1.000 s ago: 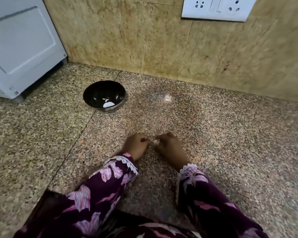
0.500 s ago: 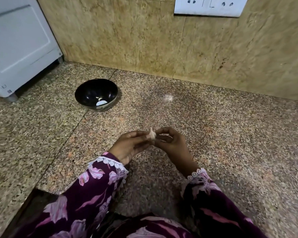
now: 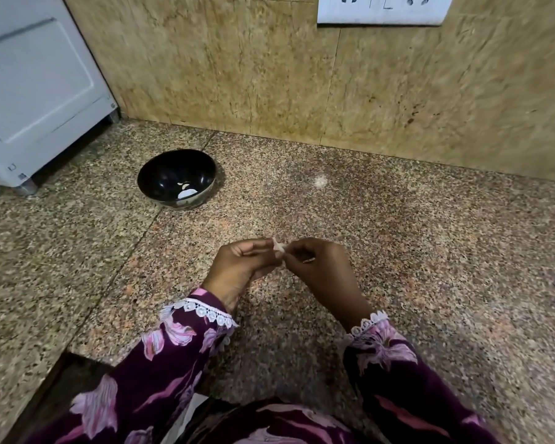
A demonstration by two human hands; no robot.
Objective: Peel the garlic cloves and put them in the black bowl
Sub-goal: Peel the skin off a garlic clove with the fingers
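Note:
A small pale garlic clove [image 3: 278, 248] is held above the granite counter, between both of my hands. My left hand [image 3: 239, 269] pinches it from the left with thumb and fingertips. My right hand [image 3: 321, 267] pinches it from the right, fingers curled. Most of the clove is hidden by my fingers. The black bowl [image 3: 177, 177] stands on the counter to the far left of my hands, with a few white peeled pieces [image 3: 186, 192] inside.
A white appliance [image 3: 36, 91] stands at the back left, close to the bowl. A tiled wall [image 3: 269, 75] with a white socket plate [image 3: 383, 9] closes the back. The counter's front edge [image 3: 61, 357] drops off at lower left.
My hands lifted off the counter with the clove and drew a little nearer to me. The camera view shifted, so the bowl sits further left.

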